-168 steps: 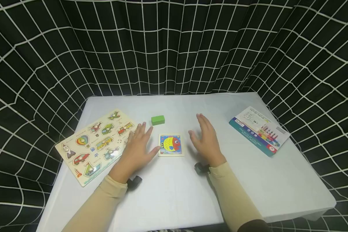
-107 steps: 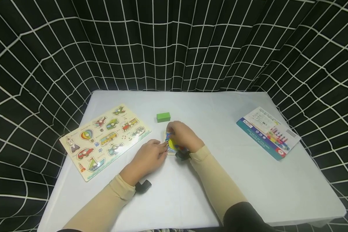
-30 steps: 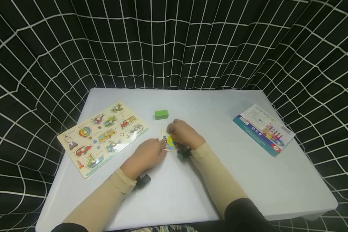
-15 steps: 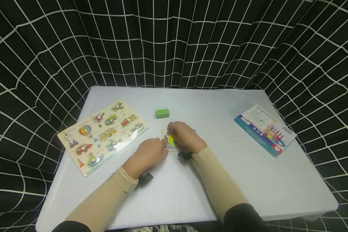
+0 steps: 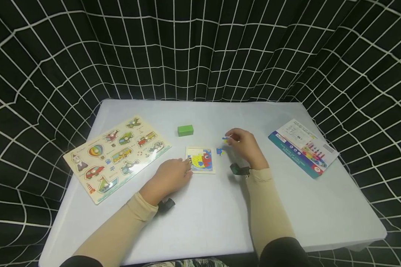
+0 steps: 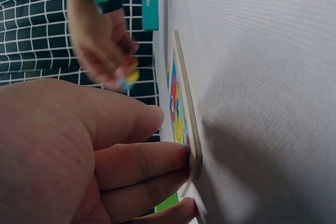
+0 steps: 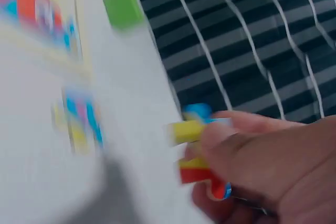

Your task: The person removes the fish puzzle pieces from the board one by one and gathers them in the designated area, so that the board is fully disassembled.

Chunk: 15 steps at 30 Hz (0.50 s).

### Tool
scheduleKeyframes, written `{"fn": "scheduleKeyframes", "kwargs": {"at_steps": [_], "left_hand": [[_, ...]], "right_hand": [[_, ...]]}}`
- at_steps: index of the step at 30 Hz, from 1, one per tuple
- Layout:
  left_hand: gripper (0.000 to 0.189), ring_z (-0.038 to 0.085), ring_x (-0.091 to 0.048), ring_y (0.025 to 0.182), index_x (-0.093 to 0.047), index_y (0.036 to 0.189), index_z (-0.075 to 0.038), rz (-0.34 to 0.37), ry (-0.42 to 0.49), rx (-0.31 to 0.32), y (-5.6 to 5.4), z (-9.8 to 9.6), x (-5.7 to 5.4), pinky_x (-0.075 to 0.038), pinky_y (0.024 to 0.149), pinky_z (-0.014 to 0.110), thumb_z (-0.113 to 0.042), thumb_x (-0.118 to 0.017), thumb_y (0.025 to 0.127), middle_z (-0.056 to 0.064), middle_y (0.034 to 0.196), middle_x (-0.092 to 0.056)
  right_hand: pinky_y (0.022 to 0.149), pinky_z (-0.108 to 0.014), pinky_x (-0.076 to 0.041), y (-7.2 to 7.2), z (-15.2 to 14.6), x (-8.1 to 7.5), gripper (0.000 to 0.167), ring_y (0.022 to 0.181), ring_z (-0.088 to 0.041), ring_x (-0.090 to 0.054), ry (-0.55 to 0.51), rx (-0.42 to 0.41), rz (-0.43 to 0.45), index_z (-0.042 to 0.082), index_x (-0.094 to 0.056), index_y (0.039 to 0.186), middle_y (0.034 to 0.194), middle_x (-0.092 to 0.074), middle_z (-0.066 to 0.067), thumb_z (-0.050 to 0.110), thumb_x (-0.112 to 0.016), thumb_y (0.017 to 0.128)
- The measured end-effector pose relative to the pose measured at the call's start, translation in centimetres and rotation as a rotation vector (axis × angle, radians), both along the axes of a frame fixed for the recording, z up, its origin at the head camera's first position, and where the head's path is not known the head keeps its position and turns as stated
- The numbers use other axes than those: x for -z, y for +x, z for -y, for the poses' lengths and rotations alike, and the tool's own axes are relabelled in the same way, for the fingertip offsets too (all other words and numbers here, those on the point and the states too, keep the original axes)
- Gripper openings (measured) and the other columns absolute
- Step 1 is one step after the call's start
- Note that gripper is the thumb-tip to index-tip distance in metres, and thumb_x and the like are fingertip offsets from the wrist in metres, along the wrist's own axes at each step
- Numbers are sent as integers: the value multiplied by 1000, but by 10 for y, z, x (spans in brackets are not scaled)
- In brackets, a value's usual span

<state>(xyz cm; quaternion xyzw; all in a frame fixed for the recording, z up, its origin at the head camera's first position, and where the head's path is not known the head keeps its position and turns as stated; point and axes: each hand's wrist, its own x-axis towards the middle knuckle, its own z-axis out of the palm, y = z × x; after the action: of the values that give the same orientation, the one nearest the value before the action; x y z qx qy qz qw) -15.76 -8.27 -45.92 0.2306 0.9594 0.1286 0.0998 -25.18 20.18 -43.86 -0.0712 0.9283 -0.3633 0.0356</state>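
A small square fish jigsaw puzzle (image 5: pixel 200 171) lies mid-table in the head view. Bare wood shows at its upper left, where no picture covers it. My left hand (image 5: pixel 172 176) rests at the puzzle's left edge, fingers fairly straight, fingertips touching the board in the left wrist view. Right of the board, my right hand (image 5: pixel 245 145) pinches a jigsaw piece (image 7: pixel 195 174) above the table between thumb and fingers. It shows yellow, red and blue; whether it is a single piece I cannot tell. A loose blue jigsaw piece (image 5: pixel 219 151) lies between board and right hand.
A green block (image 5: pixel 185 130) sits behind the puzzle. On the left lies a large vehicle peg puzzle (image 5: pixel 117 159), and on the right a flat teal-and-white box (image 5: pixel 304 148). Dark gridded curtain (image 5: pixel 200 55) surrounds the white table (image 5: pixel 200 222).
My right hand has left the board and moved right, carrying a jigsaw piece. The fish picture and the loose piece beside it are now uncovered. My left hand stays at the board's edge.
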Motion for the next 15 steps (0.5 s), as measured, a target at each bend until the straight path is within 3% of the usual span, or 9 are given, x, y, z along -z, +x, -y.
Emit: {"fn": "scheduleKeyframes", "kwargs": {"at_steps": [3,7,10,15], "left_hand": [[44,37,-58,148,-68,147,-7,3,-8,-4,1,1,-1,-48,124,54,-33,-57,113,11,160,-61],[44,37,-58,149,-68,148,-8,7,-13,-9,1,2,-1,-47,124,54,-33,-58,113,10,160,-61],[44,37,-57,149,-68,148,-8,4,-11,-5,1,2,0,-47,125,54,-32,-58,112,10,160,-61],[44,36,-58,149,-68,148,-7,-6,-7,6,1,1,-1,-48,124,53,-31,-57,113,10,160,-61]], "right_hand": [[99,-50,-57,-3,-23,6,21,111,-33,-64,18,39,131,11,-77,124,125,-75,-14,12,-68,106],[109,-54,-55,-3,-30,12,22,119,-33,-61,17,35,281,14,-79,125,134,-72,-13,13,-72,104],[109,-53,-55,-3,-26,15,21,119,-33,-61,21,18,301,13,-79,125,133,-72,-14,13,-72,104],[109,-53,-56,-2,-21,19,21,118,-33,-61,60,30,261,9,-78,125,133,-71,-15,12,-69,106]]}}
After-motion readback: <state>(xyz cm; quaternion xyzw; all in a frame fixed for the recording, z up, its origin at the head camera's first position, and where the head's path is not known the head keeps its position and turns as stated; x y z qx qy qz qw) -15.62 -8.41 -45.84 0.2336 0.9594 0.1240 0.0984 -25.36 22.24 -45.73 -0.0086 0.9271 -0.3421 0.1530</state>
